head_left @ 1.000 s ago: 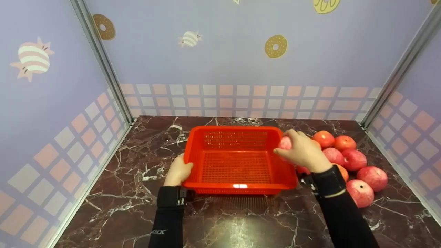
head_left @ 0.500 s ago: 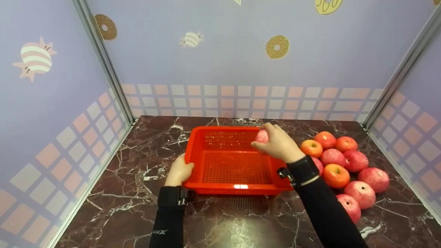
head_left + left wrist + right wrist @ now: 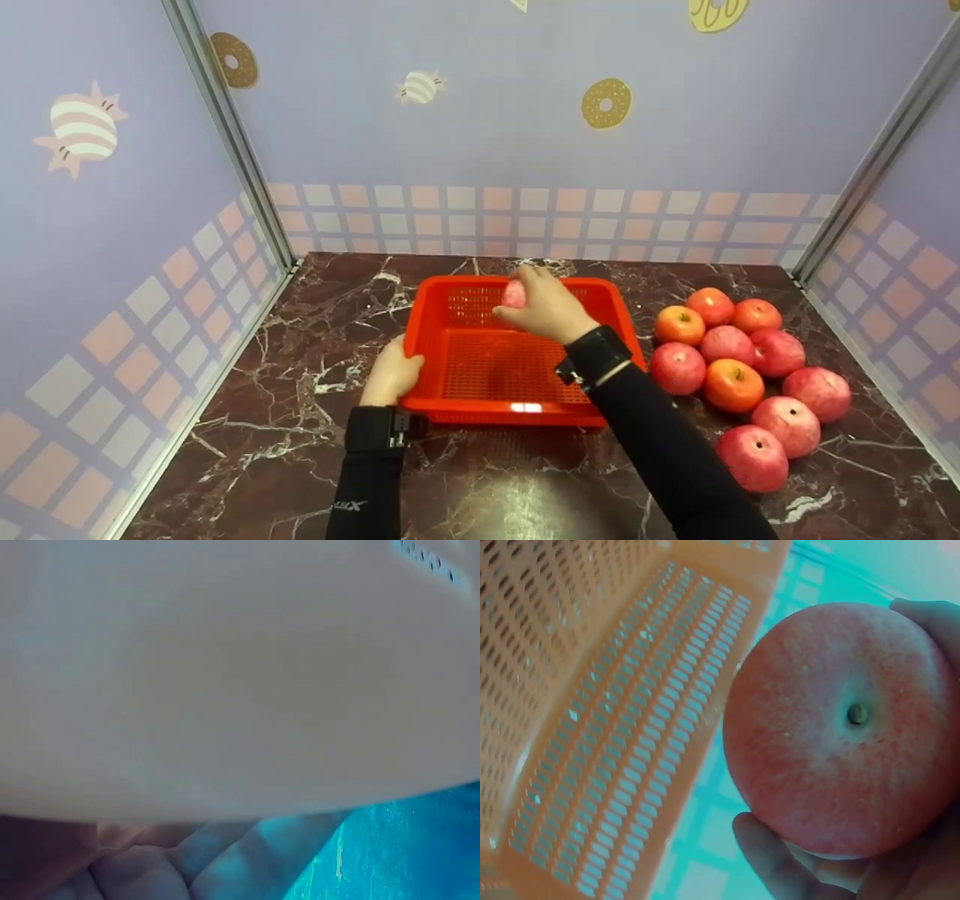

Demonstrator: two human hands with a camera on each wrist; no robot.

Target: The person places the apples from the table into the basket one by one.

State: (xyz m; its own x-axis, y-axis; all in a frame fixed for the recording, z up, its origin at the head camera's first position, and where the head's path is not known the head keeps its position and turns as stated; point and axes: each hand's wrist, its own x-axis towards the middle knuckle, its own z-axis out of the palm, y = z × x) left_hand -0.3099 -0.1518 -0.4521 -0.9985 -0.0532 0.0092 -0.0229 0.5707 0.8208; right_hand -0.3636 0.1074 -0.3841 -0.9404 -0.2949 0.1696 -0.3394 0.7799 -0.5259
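A red plastic basket (image 3: 517, 360) with slotted walls and floor sits on the marbled table. My left hand (image 3: 391, 371) grips its left rim, thumb over the edge; in the left wrist view the basket wall (image 3: 247, 690) fills most of the picture, with curled fingers (image 3: 142, 874) below it. Over the back part of the basket, my right hand (image 3: 547, 307) holds a pinkish-red apple (image 3: 514, 295). Up close in the right wrist view, that apple (image 3: 840, 727) shows its stem hollow, with fingers and thumb around its side. The basket floor holds no fruit.
Right of the basket lies a group of several apples, among them an orange-red one (image 3: 733, 385), a pinkish-red one (image 3: 677, 368) and one at the front (image 3: 752, 457). Patterned panels (image 3: 495, 135) enclose the table (image 3: 300, 465) at the back and both sides.
My right hand has carried the apple leftward from beside the basket's right rim to over its back middle, uncovering the apples on the right. The left hand has kept its grip on the rim.
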